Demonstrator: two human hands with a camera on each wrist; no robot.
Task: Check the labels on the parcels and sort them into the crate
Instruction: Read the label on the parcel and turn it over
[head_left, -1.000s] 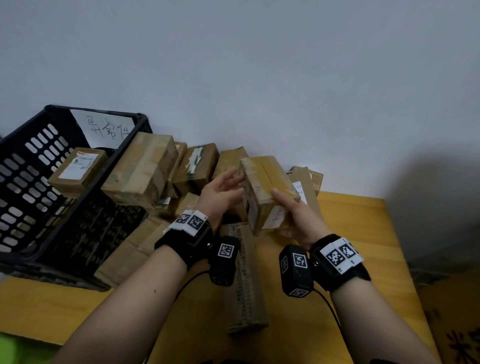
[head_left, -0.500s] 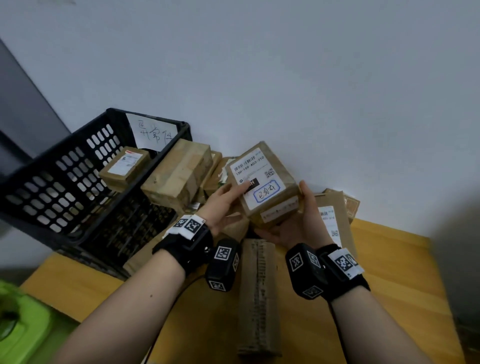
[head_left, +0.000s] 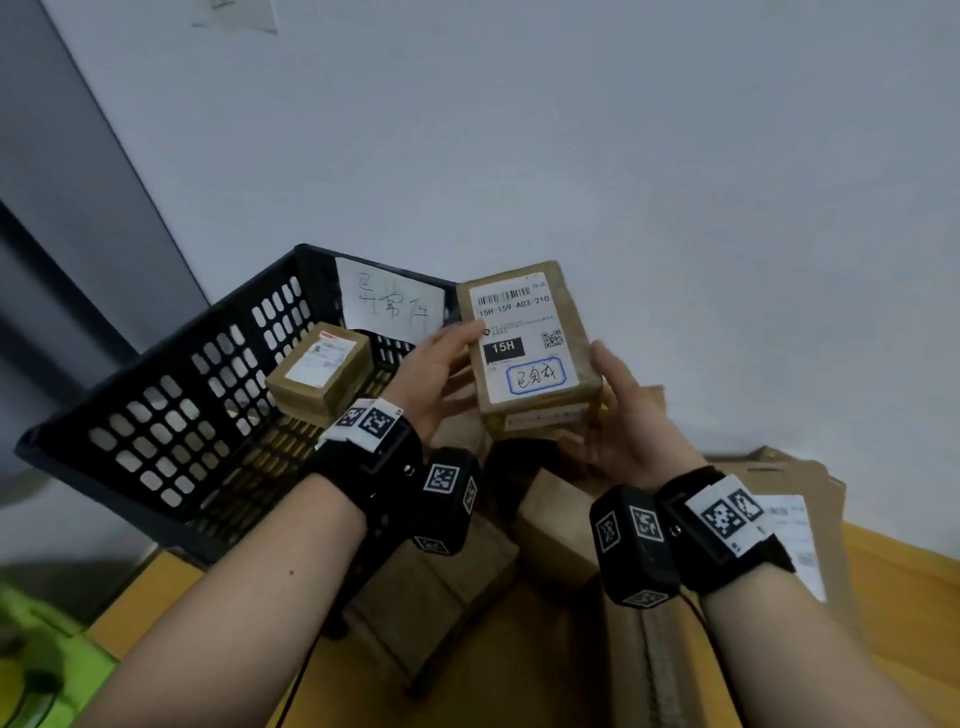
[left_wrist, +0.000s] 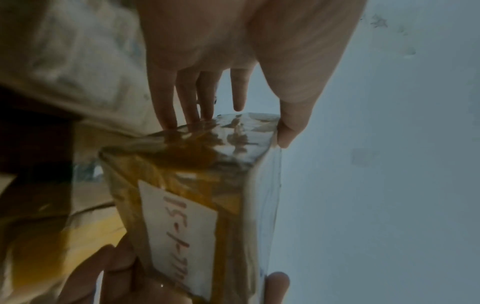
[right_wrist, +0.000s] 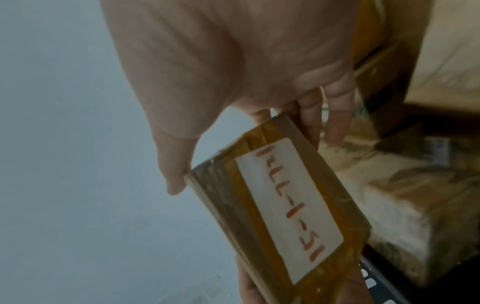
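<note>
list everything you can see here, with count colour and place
held parcel: one, brown with a white printed label facing the head camera, raised between both hands in front of the crate
side sticker: one, white with red handwriting, on the parcel's narrow side
crate: one, black, perforated walls, left on the table
paper sign: one, white, handwritten, on the crate's back wall
parcel in crate: one, brown, white label
loose parcels: several, brown, piled on the table below the hands
table: one, yellow wood
green object: one, bottom left corner
wrist cameras: two, black
left hand: grips the parcel's left edge
right hand: grips its right edge
</note>
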